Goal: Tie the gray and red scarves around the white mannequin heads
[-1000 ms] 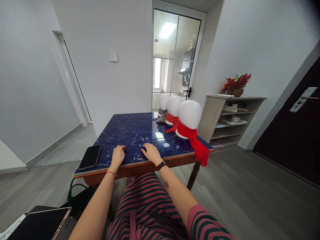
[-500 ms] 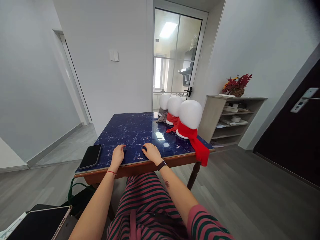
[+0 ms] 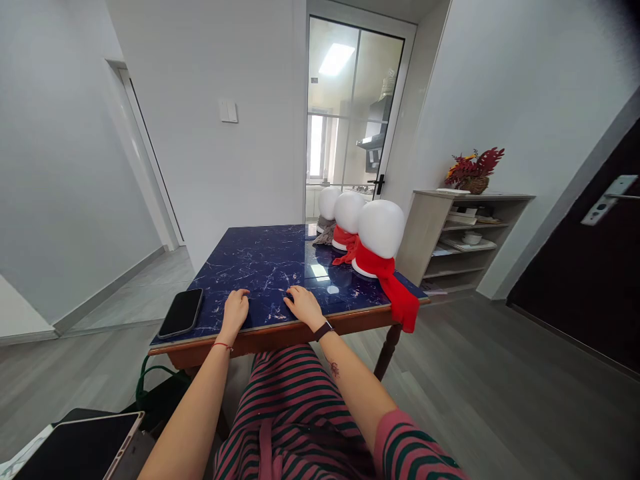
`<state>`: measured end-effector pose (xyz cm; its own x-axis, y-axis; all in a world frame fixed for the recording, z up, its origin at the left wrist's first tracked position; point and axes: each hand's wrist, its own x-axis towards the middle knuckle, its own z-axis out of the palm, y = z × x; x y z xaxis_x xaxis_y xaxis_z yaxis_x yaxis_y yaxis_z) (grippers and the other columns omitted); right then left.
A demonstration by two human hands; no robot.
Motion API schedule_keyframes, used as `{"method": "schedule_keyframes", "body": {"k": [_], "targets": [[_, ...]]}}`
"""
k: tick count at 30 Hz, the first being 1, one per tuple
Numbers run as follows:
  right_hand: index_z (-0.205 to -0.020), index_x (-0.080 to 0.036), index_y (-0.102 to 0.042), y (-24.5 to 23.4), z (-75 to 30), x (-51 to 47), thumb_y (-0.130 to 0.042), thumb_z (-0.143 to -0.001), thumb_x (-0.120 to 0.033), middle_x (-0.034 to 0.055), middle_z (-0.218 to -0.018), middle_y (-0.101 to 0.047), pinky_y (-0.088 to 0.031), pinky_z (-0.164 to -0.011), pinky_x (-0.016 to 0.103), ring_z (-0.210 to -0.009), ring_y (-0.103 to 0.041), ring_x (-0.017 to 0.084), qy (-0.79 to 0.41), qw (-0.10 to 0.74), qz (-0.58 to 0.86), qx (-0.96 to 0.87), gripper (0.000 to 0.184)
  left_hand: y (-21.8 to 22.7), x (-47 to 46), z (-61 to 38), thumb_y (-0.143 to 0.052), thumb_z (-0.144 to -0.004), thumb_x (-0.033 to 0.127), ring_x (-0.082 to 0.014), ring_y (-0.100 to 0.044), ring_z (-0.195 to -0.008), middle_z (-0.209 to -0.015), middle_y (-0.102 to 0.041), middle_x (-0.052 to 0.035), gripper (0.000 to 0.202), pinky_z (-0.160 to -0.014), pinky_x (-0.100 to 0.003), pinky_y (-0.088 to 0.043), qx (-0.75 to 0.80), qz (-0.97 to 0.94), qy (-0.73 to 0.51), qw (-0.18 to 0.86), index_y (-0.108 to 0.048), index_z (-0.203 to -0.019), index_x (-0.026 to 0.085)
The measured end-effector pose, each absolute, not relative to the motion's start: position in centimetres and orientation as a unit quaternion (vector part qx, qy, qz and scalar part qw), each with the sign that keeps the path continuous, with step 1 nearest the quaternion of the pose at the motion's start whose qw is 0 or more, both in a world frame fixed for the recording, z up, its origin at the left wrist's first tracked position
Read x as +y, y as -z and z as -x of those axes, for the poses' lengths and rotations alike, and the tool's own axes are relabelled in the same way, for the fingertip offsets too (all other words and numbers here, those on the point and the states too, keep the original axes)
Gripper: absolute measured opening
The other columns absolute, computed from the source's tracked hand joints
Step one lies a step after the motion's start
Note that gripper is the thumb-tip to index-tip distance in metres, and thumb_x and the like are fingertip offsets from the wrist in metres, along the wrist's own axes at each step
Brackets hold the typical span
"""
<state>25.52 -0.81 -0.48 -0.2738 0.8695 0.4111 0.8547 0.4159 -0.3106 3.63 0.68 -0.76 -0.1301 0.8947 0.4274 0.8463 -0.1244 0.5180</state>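
Observation:
My left hand (image 3: 236, 311) rests on the front edge of a blue marbled table (image 3: 260, 257), fingers loosely extended and holding nothing. To its left lies a dark phone (image 3: 181, 312). My right hand (image 3: 304, 305) lies on the same edge, also holding nothing, its fingers stretched forward. Beyond it, on the table's right side, three white rounded forms stand in a row. The nearest white form (image 3: 381, 228) wears a red scarf (image 3: 403, 303) that hangs over the table edge. Red cloth (image 3: 345, 240) wraps the middle one, and grey cloth (image 3: 326, 233) the farthest.
A tablet (image 3: 80, 447) lies low at the left, near a dark bag with a green handle (image 3: 143, 373). At right stands a shelf unit (image 3: 430, 233) with a basket of red leaves (image 3: 475, 183) on top. A glass door (image 3: 345, 100) is behind the table.

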Motion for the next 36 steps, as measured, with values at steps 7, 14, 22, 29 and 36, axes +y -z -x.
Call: {"method": "schedule_keyframes", "body": {"k": [7,14,22,29,36], "targets": [[-0.114,-0.018,-0.059,0.5,-25.5,-0.8,-0.047,-0.093,-0.032,0.0088,-0.119,-0.061,-0.042,-0.094,0.031,-0.113,-0.054,0.019,-0.012,0.262,0.542,-0.798,0.028,1.1,0.7,-3.4,-0.029,-0.081,0.014,-0.025,-0.06,-0.095,-0.095,-0.064,-0.0145,0.041,-0.091,-0.037,-0.045,0.649,-0.669,-0.362,0.029,-0.067,-0.096,0.012],[-0.113,-0.018,-0.06,0.4,-25.6,-0.9,-0.049,-0.092,-0.032,0.0077,-0.118,-0.062,-0.042,-0.093,0.03,-0.112,-0.055,0.02,-0.014,0.272,0.541,-0.796,0.027,1.6,1.0,-3.2,-0.028,-0.082,0.015,-0.0253,-0.06,-0.091,-0.091,-0.061,-0.0143,0.041,-0.088,-0.038,-0.046,0.641,-0.672,-0.369,0.024,-0.067,-0.094,0.011],[-0.112,-0.018,-0.06,0.4,-25.6,-0.9,-0.048,-0.092,-0.032,0.0084,-0.118,-0.061,-0.042,-0.092,0.031,-0.111,-0.055,0.02,-0.01,0.267,0.541,-0.797,0.027,1.8,1.3,-3.1,-0.028,-0.082,0.016,-0.0249,-0.06,-0.087,-0.089,-0.06,-0.0136,0.042,-0.086,-0.038,-0.046,0.637,-0.673,-0.376,0.02,-0.068,-0.093,0.011],[-0.112,-0.018,-0.06,0.6,-25.6,-0.7,-0.048,-0.092,-0.033,0.0077,-0.117,-0.062,-0.043,-0.091,0.031,-0.109,-0.056,0.02,-0.002,0.269,0.54,-0.798,0.027,1.6,1.2,-3.2,-0.028,-0.082,0.016,-0.0237,-0.06,-0.088,-0.088,-0.061,-0.013,0.042,-0.087,-0.037,-0.046,0.636,-0.675,-0.373,0.021,-0.069,-0.091,0.012],[-0.112,-0.018,-0.06,0.5,-25.6,-0.8,-0.048,-0.092,-0.033,0.0079,-0.118,-0.061,-0.042,-0.093,0.03,-0.111,-0.055,0.02,-0.009,0.267,0.542,-0.797,0.028,1.5,1.1,-3.3,-0.028,-0.083,0.016,-0.0246,-0.06,-0.089,-0.09,-0.062,-0.0142,0.043,-0.087,-0.037,-0.045,0.646,-0.671,-0.365,0.019,-0.069,-0.092,0.011]]}}
